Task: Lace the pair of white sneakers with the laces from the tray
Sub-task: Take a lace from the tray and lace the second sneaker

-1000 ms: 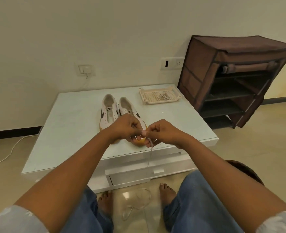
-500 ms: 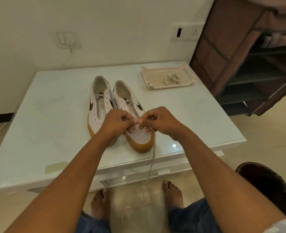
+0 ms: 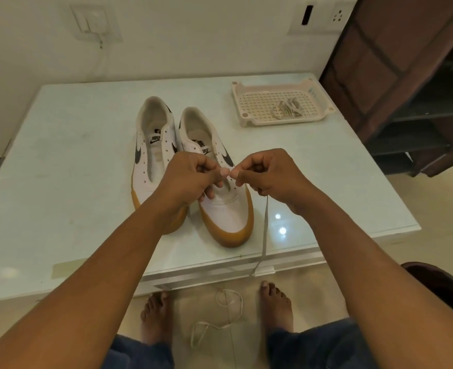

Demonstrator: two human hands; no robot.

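Our left hand covering the left sneaker toe, tip of the lace lost between our fingertips, shoe rack cropped at right.

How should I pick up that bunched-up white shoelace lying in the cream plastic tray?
Pinch the bunched white shoelace around its thick middle, coming straight down from above. It lies in a loose, low heap, and the raised walls of the cream plastic tray would probably get in the way of a sideways reach, so the open top is the easy way in.
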